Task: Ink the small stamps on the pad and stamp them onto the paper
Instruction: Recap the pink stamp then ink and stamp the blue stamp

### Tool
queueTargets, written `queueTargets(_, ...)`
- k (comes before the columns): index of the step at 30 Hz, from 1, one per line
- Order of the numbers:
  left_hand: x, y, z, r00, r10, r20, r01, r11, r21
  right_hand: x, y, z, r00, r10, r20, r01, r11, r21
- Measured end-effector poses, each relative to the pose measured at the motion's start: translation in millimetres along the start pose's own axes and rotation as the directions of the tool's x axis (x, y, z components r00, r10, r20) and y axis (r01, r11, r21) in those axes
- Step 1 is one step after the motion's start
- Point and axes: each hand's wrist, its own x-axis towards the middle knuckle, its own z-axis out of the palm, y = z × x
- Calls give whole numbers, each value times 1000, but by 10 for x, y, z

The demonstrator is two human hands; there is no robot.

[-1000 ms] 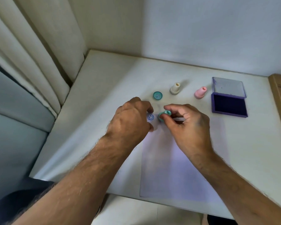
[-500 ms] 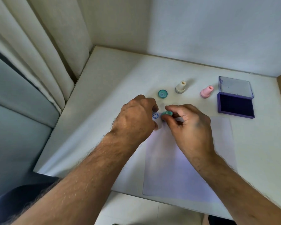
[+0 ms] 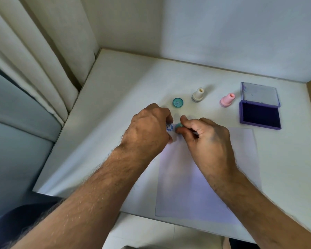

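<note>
Right hand (image 3: 207, 141) pinched one small teal stamp (image 3: 178, 125) between thumb and forefinger, its fingers curled round it at the far left corner of the single sheet of paper (image 3: 203, 193). Left hand (image 3: 147, 133) lay knuckles-up just beside it, fingers curled down onto that same corner; whether it gripped anything could not be told. Between the two hands one blue smiley print (image 3: 169, 127) showed on the paper, touching distance from the teal stamp.

Beyond the hands, on the white surface (image 3: 115, 105), stood three more small pieces: one round teal cap (image 3: 178, 102) lying flat just past the left hand's knuckles, one cream stamp (image 3: 197, 95) upright beyond the gap between the hands, and one pink stamp (image 3: 227, 100) upright beyond the right hand. Further right of the pink stamp sat one purple ink pad (image 3: 259, 117), open, its clear lid (image 3: 259, 94) laid back on the far side. That made three stamps counted, one held and two standing.
</note>
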Motion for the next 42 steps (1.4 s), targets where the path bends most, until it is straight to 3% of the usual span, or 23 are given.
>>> queueTargets(12, 7, 24, -33, 1000, -19, 13, 18, 1000, 12, 18, -2, 6, 999, -42, 35, 45, 996, -72)
queueTargets(28, 2, 43, -36, 999, -29, 30, 28, 999, 28, 18, -17, 1, 998, -5, 56, 6, 1000, -18)
queueTargets(35, 74, 39, -191, 989, -88, 118, 90, 996, -12, -1, 5, -2, 999, 12, 37, -13, 999, 38)
queueTargets(39, 110, 52, -245, 987, -69, 145, 72, 997, -12, -2, -6, 1, 998, 53, 43, -56, 996, 71)
queueTargets(42, 139, 39, -230, 986, -85, 144, 88, 996, -15, 33, -30, -20, 982, 187, 35, -191, 967, 171)
